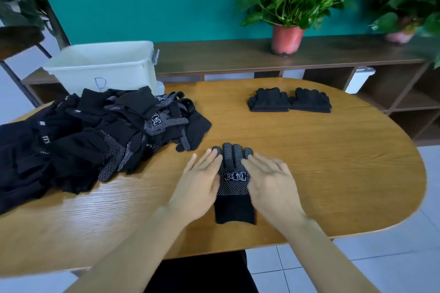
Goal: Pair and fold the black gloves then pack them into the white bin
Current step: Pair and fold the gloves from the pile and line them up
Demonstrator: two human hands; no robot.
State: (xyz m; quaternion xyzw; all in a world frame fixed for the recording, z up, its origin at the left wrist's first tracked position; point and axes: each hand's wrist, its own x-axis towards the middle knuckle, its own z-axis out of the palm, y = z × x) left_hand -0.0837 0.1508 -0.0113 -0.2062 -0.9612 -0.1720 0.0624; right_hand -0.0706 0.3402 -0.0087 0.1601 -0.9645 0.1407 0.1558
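Black and limp by the look, so pinch the glove (234,181), lying dotted side up on the counter (333,162) under left hand (197,181) and right hand (271,181) with fingers (266,164) straight, pressing flat, gripping nothing, at the plain cuff (234,211); expect light, grippy, floppy fabric.

Near glove (234,183): black, lying flat straight ahead of you, white grip dots facing up, fingers pointing away, plain cuff nearest you.
Loose pile (95,135): many black gloves lying jumbled to your left, some dotted side up.
Folded bundles: left bundle (267,100) and right bundle (310,101) sitting side by side, touching, farther off to your right.
White bin (104,66): standing upright and open just behind the loose pile.
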